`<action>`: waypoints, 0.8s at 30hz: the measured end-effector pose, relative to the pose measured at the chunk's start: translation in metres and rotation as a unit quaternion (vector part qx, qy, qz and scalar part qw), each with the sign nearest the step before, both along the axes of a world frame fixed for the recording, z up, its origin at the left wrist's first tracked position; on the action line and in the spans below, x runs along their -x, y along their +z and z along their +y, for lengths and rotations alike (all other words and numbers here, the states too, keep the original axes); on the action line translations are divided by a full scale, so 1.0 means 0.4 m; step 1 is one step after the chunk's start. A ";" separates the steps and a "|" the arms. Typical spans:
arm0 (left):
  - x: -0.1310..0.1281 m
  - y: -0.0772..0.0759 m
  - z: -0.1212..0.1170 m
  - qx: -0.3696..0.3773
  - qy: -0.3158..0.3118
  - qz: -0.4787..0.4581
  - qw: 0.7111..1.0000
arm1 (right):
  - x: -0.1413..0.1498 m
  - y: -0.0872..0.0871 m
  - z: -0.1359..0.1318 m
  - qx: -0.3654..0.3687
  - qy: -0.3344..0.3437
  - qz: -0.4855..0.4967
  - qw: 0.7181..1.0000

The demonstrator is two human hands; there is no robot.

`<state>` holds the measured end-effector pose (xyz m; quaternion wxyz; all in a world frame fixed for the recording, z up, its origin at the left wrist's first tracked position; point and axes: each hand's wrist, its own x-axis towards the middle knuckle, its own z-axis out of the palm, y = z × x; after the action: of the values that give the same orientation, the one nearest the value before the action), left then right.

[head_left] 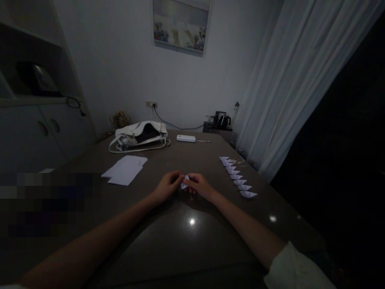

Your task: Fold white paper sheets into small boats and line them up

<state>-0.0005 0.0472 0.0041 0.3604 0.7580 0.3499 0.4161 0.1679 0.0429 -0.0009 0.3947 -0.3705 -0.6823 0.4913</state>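
Observation:
Between my two hands, just above the middle of the table, is a small piece of folded white paper. My left hand pinches its left edge between thumb and fingers. From the other side my right hand grips it, thumb on top and fingers curled beneath. Parts of the paper are hidden by the fingers. To the right, several white folded paper boats stand in a slanting row. A pile of white paper sheets lies on the left.
A white handbag sits open at the back left. Near the far edge lies a white power bank with a short cable. Small scraps lie beside the boats. A black kettle stands beyond the table, near the curtain.

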 end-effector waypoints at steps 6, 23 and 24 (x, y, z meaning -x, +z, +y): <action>0.000 0.005 -0.007 -0.013 0.011 -0.008 1.000 | 0.002 -0.002 -0.001 0.010 -0.001 -0.037 0.999; -0.005 -0.009 0.004 0.006 0.034 -0.027 0.999 | 0.005 -0.017 0.014 0.008 -0.093 0.081 0.992; -0.005 -0.009 0.004 0.013 0.030 -0.035 0.999 | 0.004 -0.016 0.014 0.007 -0.093 0.085 0.992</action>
<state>0.0014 0.0489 0.0007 0.3694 0.7275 0.3653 0.4481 0.1664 0.0485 -0.0073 0.4926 -0.3921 -0.6054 0.4869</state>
